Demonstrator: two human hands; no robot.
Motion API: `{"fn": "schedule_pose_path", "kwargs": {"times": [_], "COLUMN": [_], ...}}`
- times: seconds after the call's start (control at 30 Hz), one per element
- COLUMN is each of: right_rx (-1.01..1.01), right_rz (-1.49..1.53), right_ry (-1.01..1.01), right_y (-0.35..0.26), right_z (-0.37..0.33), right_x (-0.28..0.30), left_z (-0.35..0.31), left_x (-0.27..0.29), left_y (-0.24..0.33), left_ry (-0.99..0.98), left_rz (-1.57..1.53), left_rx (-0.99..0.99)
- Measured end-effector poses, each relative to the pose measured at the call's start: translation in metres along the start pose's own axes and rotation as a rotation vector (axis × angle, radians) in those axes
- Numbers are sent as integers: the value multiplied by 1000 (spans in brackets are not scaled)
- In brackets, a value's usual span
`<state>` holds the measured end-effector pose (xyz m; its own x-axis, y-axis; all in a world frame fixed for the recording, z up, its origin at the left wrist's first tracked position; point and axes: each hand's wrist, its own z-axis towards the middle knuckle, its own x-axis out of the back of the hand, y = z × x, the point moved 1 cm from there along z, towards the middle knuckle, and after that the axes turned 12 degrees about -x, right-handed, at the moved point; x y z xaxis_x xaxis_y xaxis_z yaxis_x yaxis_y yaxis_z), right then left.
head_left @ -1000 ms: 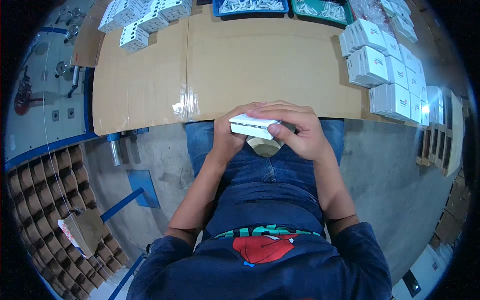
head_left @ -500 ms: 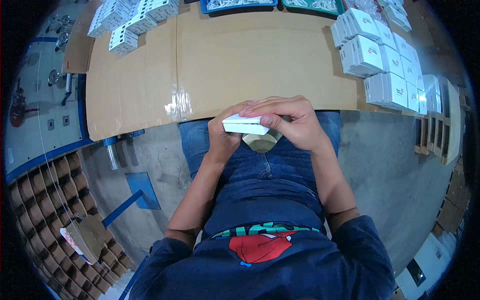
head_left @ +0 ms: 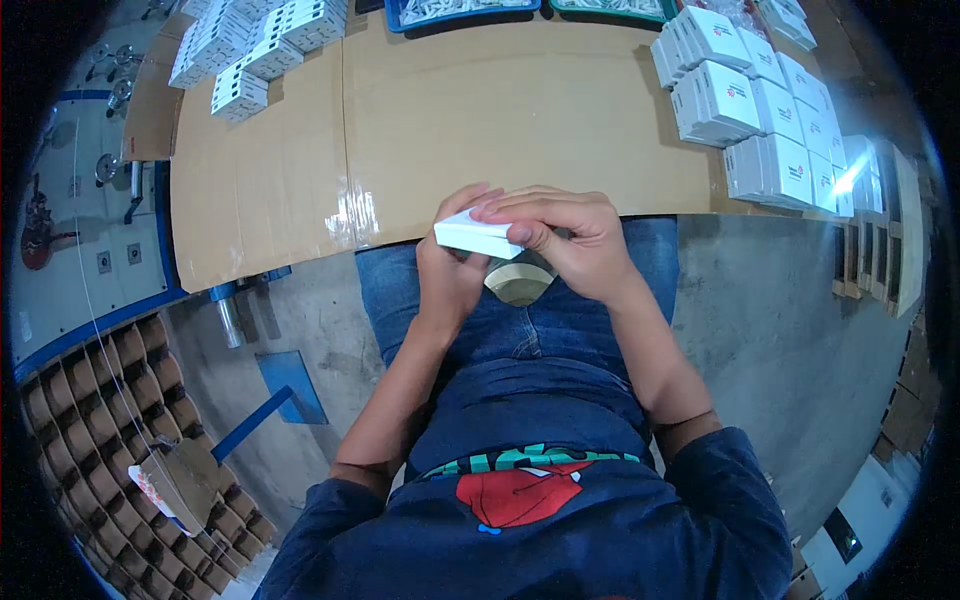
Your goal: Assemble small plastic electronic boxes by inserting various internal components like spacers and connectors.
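Observation:
A flat white plastic case (head_left: pixel 478 238) is held in both hands just off the near table edge, above my lap. My left hand (head_left: pixel 445 275) grips its left side from below, with the fingers wrapped behind. My right hand (head_left: pixel 580 240) closes on the right end, its fingers lying over the top and its thumb at the near edge. The top is partly covered by my fingers. A pale rounded thing (head_left: pixel 520 283) shows between my thighs, below the case.
Cardboard covers the table (head_left: pixel 520 120). White blocks with dark openings (head_left: pixel 240 92) are stacked far left, white cases (head_left: pixel 730 100) far right. A blue tray (head_left: pixel 465 22) and a green tray (head_left: pixel 612 15) hold small white parts. Low left is a cardboard partition grid (head_left: pixel 110 400); a pallet (head_left: pixel 905 230) stands right.
Both hands have moved the case slightly up and left, and it has tilted. The dark gap seen along its edge before no longer shows clearly. My left fingers have shifted behind it.

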<state>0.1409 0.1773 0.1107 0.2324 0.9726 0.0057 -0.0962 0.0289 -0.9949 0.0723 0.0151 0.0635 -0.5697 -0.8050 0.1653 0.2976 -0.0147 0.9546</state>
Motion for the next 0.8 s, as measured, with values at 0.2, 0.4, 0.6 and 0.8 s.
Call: {"fn": "schedule_pose_path", "kwargs": {"times": [0.2,0.4,0.6,0.8], "right_rx": [-165,-131,-277,-246], "right_rz": [124,77,172,161], "right_ry": [94,145,167,201], "right_y": [5,5,-1,0], "right_z": [-5,-3,-5,-4], "right_x": [-1,-3,-6,-4], "left_z": [0,8,8,10], "left_x": [-11,-18,-17,-19], "left_y": [28,47,42,42], "left_ry": [-66,128,128,150], "left_rz": [-837,-1065,-1078,-1095], "left_rx": [245,447,418,443]}}
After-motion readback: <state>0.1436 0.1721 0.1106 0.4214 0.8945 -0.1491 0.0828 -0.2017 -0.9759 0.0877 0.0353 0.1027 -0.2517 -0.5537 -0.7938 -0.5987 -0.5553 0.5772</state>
